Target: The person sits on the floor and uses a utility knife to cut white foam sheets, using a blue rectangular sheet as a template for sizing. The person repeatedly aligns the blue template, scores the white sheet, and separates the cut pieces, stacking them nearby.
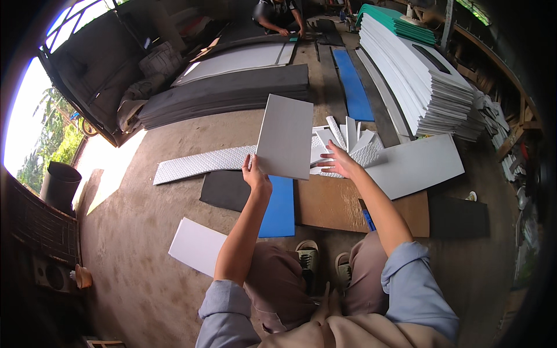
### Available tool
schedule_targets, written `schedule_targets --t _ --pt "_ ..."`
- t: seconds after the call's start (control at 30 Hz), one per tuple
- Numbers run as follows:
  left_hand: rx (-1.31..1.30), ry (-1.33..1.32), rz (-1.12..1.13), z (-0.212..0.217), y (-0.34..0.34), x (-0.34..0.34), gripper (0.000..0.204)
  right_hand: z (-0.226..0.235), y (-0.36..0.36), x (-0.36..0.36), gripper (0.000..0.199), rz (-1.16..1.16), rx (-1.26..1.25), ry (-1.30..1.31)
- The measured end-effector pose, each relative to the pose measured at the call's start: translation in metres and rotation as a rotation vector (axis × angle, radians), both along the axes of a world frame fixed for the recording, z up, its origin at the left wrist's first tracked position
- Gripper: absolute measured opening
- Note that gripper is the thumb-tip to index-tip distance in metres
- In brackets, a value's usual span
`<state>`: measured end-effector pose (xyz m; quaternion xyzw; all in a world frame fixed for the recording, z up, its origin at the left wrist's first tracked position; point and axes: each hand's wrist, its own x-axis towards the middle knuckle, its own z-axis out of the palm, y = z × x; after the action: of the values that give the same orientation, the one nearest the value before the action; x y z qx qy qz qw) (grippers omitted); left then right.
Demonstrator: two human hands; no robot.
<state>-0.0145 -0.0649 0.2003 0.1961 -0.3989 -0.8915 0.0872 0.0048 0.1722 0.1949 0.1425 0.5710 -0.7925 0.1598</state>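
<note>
My left hand [256,175] grips a white rectangular foam sheet [285,136] by its lower left edge, holding it raised and tilted. To the right of the sheet, my right hand [340,162] is open with spread fingers, holding nothing. Behind that hand lies a pile of white foam offcuts [362,145], some with a textured face. A brown board [336,203] lies before my knees. On it, by my right forearm, is a blue-handled tool [368,220], partly hidden, perhaps a cutter.
A large white sheet [415,167] lies at right, a textured white strip [203,164] at left. Nearby are a blue sheet [278,209] and a smaller white sheet [197,246]. Dark sheets [232,93] and a tall white stack [412,75] stand beyond. Another person [278,17] works at the back.
</note>
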Motion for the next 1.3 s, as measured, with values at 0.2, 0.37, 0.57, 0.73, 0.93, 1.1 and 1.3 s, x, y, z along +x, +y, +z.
schedule_targets --t 0.2,0.37,0.57,0.73,0.93,1.1,1.3 --pt "0.053 -0.066 -0.428 0.001 0.068 0.004 0.057 0.018 0.037 0.034 0.062 -0.109 0.184 0.092" --pt "0.023 0.155 -0.772 -0.006 0.058 -0.008 0.065 0.011 0.066 0.021 0.058 -0.073 0.246 0.214" --pt "-0.32 0.234 -0.323 0.016 -0.024 0.042 0.067 0.003 -0.024 -0.053 0.052 0.317 0.132 0.347" --pt "-0.575 0.094 0.174 0.023 -0.116 0.141 0.069 0.01 -0.175 -0.046 0.046 0.709 0.037 0.384" --pt "-0.686 -0.128 0.443 -0.022 -0.178 0.261 0.066 -0.047 -0.295 0.039 0.045 0.903 0.057 0.552" --pt "-0.834 -0.349 0.487 -0.055 -0.196 0.281 0.062 -0.077 -0.317 0.072 0.044 0.823 0.286 0.677" --pt "-1.182 -0.434 0.488 -0.116 -0.195 0.265 0.073 -0.107 -0.304 0.069 0.049 0.831 0.754 0.653"
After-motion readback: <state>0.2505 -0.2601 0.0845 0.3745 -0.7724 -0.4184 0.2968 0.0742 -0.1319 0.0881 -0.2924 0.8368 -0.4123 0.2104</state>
